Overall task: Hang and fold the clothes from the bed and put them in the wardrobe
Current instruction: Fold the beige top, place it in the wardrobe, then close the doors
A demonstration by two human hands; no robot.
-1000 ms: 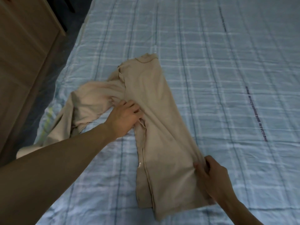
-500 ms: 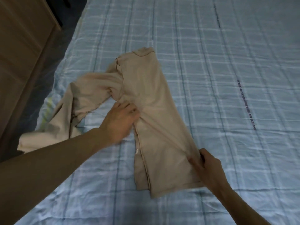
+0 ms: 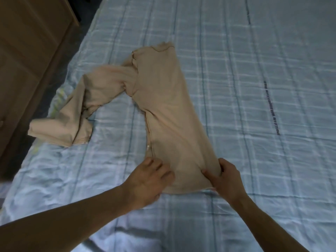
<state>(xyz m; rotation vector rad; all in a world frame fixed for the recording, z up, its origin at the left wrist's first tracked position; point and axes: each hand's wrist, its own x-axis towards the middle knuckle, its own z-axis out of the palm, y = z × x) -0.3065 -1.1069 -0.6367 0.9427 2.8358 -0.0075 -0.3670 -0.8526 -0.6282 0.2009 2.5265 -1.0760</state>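
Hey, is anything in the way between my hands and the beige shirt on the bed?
Nothing visible. Both hands are on the beige long-sleeved shirt, lying on the blue checked bedsheet: the left hand presses flat on its near hem, the right hand pinches the near right corner.

shirt [image 3: 169, 113] on bed [image 3: 254, 160] | sleeves trailing left | wardrobe [image 3: 27, 51] left of bed

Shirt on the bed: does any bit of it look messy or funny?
Yes. The shirt has its body folded and lying fairly flat, but its sleeves trail off to the left in a crumpled, twisted bunch that reaches the edge of the bed.
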